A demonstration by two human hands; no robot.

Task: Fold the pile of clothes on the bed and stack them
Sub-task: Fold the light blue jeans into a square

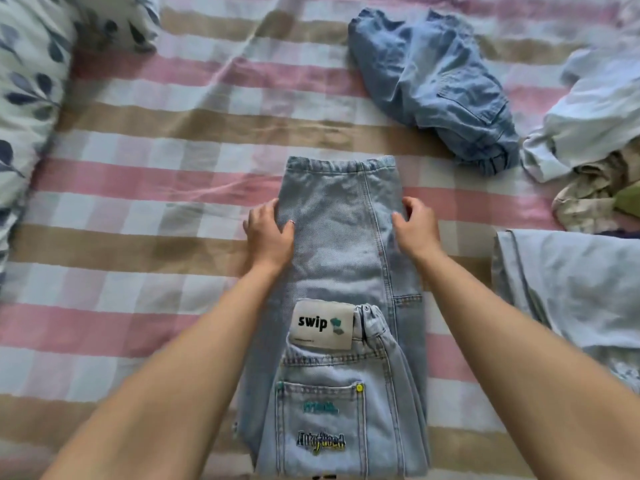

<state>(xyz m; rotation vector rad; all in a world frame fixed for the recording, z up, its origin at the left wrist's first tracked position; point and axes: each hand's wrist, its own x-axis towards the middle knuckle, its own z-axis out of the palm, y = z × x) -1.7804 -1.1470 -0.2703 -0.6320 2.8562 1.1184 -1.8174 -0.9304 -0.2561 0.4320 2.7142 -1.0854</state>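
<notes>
A pair of pale-blue denim jeans (pixel 339 244), folded lengthwise, was found at the middle of the pink, tan and white checked bed sheet (pixel 138 209), with the white "swip" label (pixel 323 323) and embroidered back pocket (pixel 320 420) turned up. The left edge was gripped by the left hand (pixel 268 233) and the right edge by the right hand (pixel 415 226), thumbs on top. Bare sheet was noted to the left. A crumpled blue denim garment (pixel 440 84) and a folded pale-blue garment (pixel 571 282) were recorded to the right, apart from the jeans.
</notes>
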